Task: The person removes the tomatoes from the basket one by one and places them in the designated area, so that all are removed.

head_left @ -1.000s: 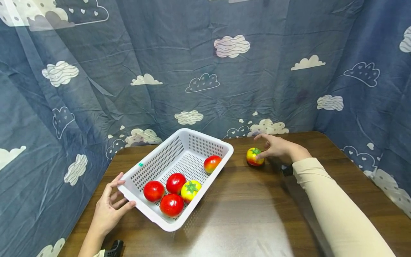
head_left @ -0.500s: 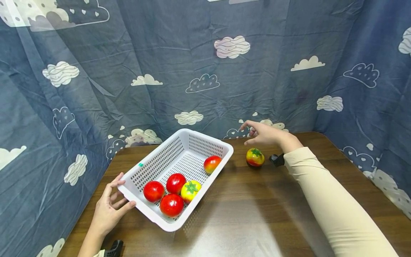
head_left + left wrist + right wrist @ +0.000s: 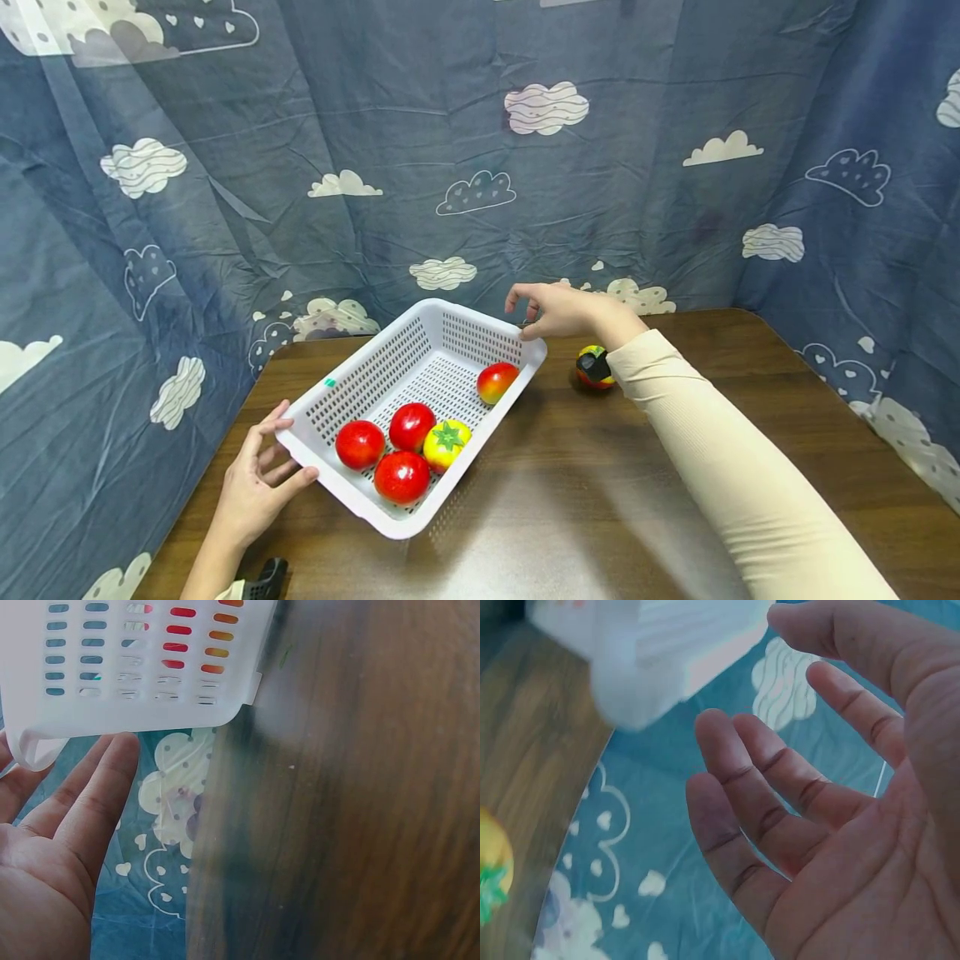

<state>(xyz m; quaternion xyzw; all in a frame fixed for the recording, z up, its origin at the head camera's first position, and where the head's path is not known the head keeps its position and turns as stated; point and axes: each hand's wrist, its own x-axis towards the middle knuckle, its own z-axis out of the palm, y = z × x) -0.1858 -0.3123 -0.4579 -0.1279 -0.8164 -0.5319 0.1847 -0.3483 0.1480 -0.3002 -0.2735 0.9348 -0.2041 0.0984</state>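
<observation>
A white perforated plastic basket stands on the table, holding several red and yellow toy tomatoes. My left hand touches its near left corner, fingertips and thumb at the rim. In the left wrist view, straight fingers reach the basket's edge. Over the far right corner hovers my right hand, fingers loosely bent and nothing in them. The right wrist view shows a gap between its palm and the basket. One more tomato sits on the table, partly hidden by the black wrist device.
A brown wooden table carries everything. Behind it and along the sides hangs a blue curtain with cloud prints. A black wrist device is strapped near the left hand.
My right hand has risen from the tomato on the table and moved left to the basket's far right corner, carrying nothing. The left hand and basket have stayed put.
</observation>
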